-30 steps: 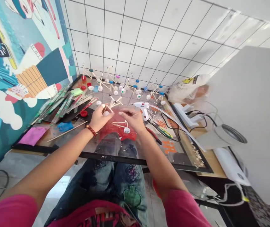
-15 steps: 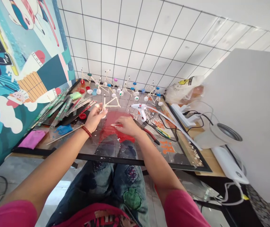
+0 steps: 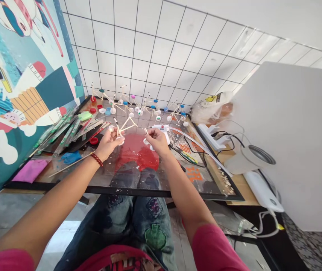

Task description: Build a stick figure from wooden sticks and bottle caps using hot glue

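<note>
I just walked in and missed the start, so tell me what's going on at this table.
A person is working with small wooden sticks at the table. The left hand holds a stick frame, while the right hand pinches a pale stick; the two pieces are apart. A white glue gun lies just beyond the right hand, partly hidden by it. More stick frames with round caps stand along the back, near the tiled wall.

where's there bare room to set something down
Widest: the red-looking tabletop between the left hand and right forearm, mostly bare to the black front edge. Smaller: between the orange lettering and pale chips. Crowded: the back, with stick-and-cap pieces; the left, with wrapped strips; around the glue gun.
</note>
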Demonstrator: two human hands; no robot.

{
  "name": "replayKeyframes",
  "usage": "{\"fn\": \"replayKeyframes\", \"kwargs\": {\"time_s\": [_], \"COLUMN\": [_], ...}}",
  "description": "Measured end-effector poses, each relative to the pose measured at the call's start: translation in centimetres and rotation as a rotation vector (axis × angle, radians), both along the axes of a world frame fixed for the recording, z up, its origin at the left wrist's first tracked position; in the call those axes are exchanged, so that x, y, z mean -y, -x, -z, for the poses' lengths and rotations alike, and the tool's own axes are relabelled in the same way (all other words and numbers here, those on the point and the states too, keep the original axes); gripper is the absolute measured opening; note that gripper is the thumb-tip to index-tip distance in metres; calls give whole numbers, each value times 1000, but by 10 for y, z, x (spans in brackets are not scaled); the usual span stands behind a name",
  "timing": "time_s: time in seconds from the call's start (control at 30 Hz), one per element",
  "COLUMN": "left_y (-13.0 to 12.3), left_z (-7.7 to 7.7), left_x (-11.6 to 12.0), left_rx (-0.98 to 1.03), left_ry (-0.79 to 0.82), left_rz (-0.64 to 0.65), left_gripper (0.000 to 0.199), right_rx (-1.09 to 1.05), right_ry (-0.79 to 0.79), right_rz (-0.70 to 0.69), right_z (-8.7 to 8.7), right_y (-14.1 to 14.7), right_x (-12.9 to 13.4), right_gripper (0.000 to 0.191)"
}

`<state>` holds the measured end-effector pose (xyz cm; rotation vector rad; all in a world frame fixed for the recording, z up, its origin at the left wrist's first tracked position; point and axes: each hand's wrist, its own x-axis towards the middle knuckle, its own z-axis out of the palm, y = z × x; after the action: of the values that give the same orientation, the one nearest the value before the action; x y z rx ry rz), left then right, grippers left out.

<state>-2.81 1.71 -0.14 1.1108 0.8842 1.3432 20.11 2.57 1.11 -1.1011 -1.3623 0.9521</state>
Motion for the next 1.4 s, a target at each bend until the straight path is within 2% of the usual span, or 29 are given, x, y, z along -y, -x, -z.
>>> {"fn": "replayKeyframes", "kwargs": {"time_s": [0.17,0.37,0.73,0.97,1.2,1.33,1.4], "left_y": [3,3,9,6,9,8,6], "left_z": [1,7,19,20,21,18,15], "left_x": [3,3,-2,-1,2,3,4], "left_rx": [-149,-284,-433,-441,-641,-559,-462], "left_ry": [-43,-123,-207,-194,-259,-224,-172], "left_rz": [125,208,176,197,93,127,148], "left_gripper": [57,58,56,57,65,78,78], "right_rx": [-106,-149,-16,28,99,93,83], "right_ry": [-18,-7,-54,-62,-120,-107,-116], "right_rz": [40,-52,-191,-187,-146,-151,-147], "right_z": [4,10,13,10,9,8,8], "right_y": [-1,-4,-3,-2,0,0,0], "right_x": [-6,-10,-8,-4,-1,-1,0], "right_gripper": [36,50,44,40,33,34,36]}}
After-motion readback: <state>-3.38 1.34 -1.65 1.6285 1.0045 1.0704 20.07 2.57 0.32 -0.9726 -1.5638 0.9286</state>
